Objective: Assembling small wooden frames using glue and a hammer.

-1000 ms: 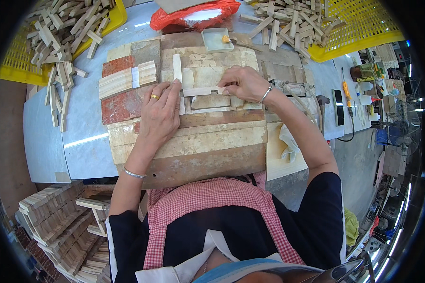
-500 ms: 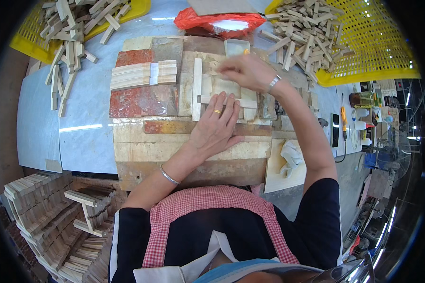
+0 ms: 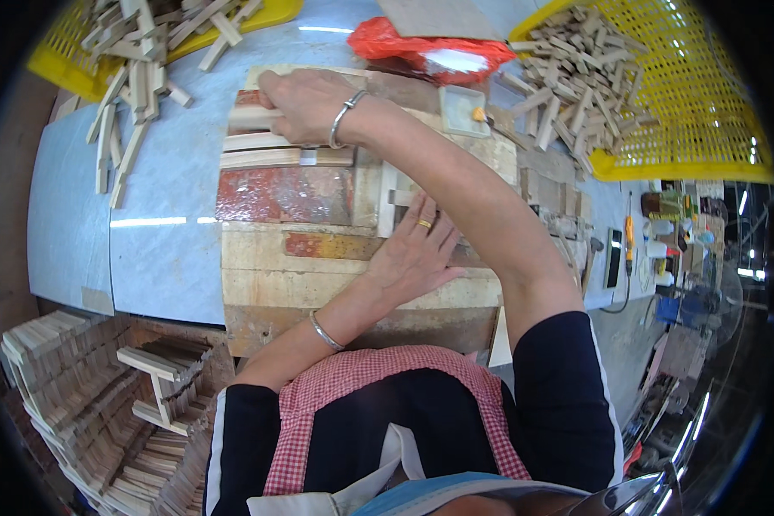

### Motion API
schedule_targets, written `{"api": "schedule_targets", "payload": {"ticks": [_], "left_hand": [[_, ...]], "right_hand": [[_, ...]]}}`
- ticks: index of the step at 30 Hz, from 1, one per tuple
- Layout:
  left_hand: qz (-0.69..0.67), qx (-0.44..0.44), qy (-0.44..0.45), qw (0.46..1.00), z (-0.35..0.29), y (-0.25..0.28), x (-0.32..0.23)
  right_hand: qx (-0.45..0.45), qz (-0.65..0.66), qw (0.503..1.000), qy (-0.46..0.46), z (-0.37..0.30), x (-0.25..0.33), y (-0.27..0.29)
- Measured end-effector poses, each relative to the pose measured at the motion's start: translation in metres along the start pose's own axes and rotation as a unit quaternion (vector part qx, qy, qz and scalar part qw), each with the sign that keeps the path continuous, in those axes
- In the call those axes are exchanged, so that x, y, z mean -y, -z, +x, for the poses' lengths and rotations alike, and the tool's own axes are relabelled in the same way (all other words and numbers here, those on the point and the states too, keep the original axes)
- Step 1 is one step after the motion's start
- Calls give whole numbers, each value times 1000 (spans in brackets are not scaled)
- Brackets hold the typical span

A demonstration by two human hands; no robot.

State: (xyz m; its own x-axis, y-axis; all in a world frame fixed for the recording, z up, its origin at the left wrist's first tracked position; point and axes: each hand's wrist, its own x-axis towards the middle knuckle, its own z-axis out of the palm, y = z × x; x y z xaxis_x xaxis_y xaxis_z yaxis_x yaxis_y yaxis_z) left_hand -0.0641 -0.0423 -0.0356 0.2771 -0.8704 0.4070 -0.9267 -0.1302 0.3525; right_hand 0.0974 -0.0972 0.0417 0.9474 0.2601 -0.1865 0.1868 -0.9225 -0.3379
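Note:
My left hand point(image 3: 414, 255) lies flat with fingers spread, its fingertips on a short wooden strip point(image 3: 402, 198) that crosses an upright pale strip point(image 3: 387, 206) on the work board point(image 3: 361, 279). My right arm reaches across to the left. There my right hand point(image 3: 310, 105) closes on a wooden strip point(image 3: 254, 119), slightly blurred, at the far side of a row of strips point(image 3: 275, 158). The fingers curl over its far side and the thumb is on the near side. My right forearm hides part of the board's middle.
Yellow baskets of wooden sticks point(image 3: 47, 52) point(image 3: 688, 86) stand at far left and far right. A red plastic bag point(image 3: 378, 39) and a small clear tray point(image 3: 463, 112) are at the back. Stacked wooden frames point(image 3: 69, 387) are at lower left; a screwdriver-like orange tool point(image 3: 629, 230) lies right.
My right hand has swung left from above the pieces by my left hand to the row of strips and closed on one. My left hand stays on the pieces. The view has shifted slightly.

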Motion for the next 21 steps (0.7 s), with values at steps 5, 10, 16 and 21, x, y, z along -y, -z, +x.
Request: {"api": "schedule_targets", "payload": {"ticks": [5,10,16,21], "left_hand": [[25,31,14,999,0,7,2],[36,21,6,999,6,9,-1],[61,23,9,998,6,9,-5],[68,21,13,997,7,9,-8]], "right_hand": [[-219,12,974,47,-58,-46,32],[-295,-26,955,-23,-167,-135,6],[-207,12,953,-221,-207,-127,-18],[-182,-50,940,-286,-213,-138,-21]]}}
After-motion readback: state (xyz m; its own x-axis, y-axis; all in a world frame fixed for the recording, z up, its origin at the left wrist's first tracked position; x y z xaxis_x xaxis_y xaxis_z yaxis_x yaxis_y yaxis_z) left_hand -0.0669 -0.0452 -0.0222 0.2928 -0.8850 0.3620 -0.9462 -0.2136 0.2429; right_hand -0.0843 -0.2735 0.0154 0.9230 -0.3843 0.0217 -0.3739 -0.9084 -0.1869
